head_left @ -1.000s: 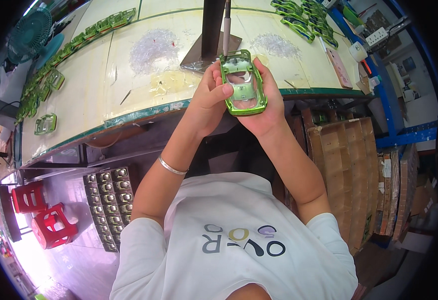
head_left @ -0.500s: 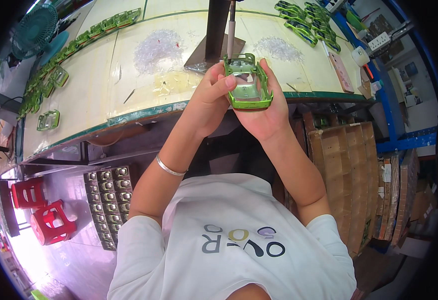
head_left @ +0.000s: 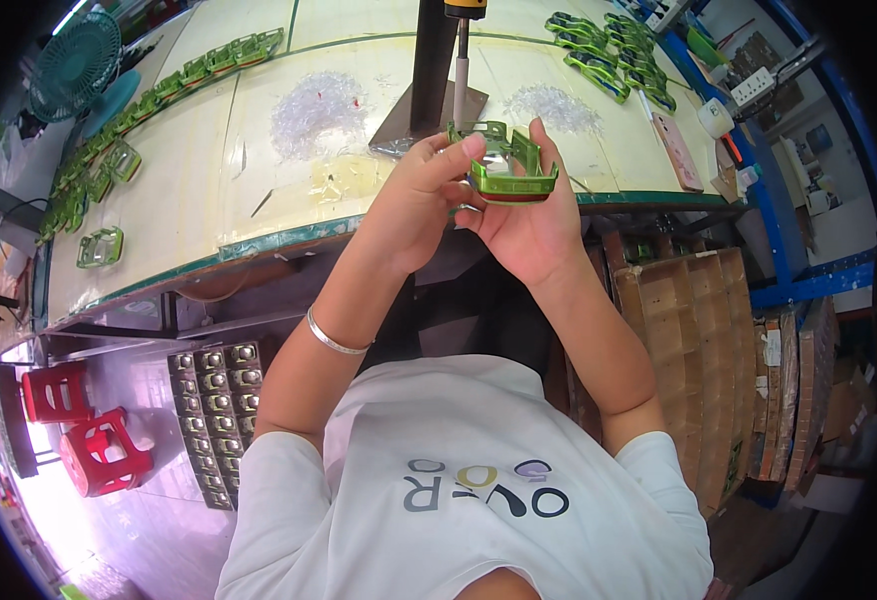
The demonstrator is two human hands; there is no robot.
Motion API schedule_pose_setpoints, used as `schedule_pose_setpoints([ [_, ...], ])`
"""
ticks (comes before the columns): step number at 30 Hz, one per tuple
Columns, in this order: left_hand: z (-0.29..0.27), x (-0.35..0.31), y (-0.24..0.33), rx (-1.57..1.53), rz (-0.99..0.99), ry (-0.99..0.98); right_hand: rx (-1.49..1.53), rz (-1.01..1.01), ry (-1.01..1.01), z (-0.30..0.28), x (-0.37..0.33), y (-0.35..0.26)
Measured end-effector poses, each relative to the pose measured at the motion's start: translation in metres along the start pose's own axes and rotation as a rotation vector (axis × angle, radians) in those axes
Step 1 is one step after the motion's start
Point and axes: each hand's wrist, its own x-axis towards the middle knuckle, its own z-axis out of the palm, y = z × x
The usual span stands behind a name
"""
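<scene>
Both hands were on one green toy-car shell (head_left: 517, 187), right around the middle of the bench's (head_left: 194, 165) near edge. The left hand (head_left: 411, 205) came up from 7 o'clock, thumb laid over the shell's 10 o'clock side, the other fingers curled around and below it, so pretty narrow and gripping. The right hand (head_left: 531, 232) came from 5 o'clock with the palm turned up under the shell, fingers stretched up along its 2 o'clock side, so more of a cradle. One silver bangle (head_left: 337, 345) sat on the left forearm.

The shell was tilted. One power screwdriver (head_left: 462, 75) hung at its 11 o'clock, beside one dark metal stand (head_left: 429, 70); couldn't tell if the tip was touching.

Counts, clock directions from the shell: two piles of clear plastic bits, one at 10 o'clock (head_left: 321, 118) and one at 1 (head_left: 556, 108). One pink phone (head_left: 678, 152) between 2 and 3. One lone green shell (head_left: 101, 247) just under 9, plus a line of green shells (head_left: 196, 70) toward 10, too bunched to count. More green parts (head_left: 599, 72) overlapped at 1. Two red stools (head_left: 109, 455) on the floor at 8, one teal fan (head_left: 76, 63) between 9 and 10.
</scene>
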Motion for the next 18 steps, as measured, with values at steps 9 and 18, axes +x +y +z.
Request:
schedule_pose_setpoints([
  [9,-0.019,-0.009,-0.025,0.044,0.129,0.001,0.111,0.072,-0.097,-0.029,0.019,0.011],
  [18,-0.019,-0.027,-0.028,0.167,0.215,-0.029,0.294,0.333,-0.482,-0.051,0.032,-0.003],
])
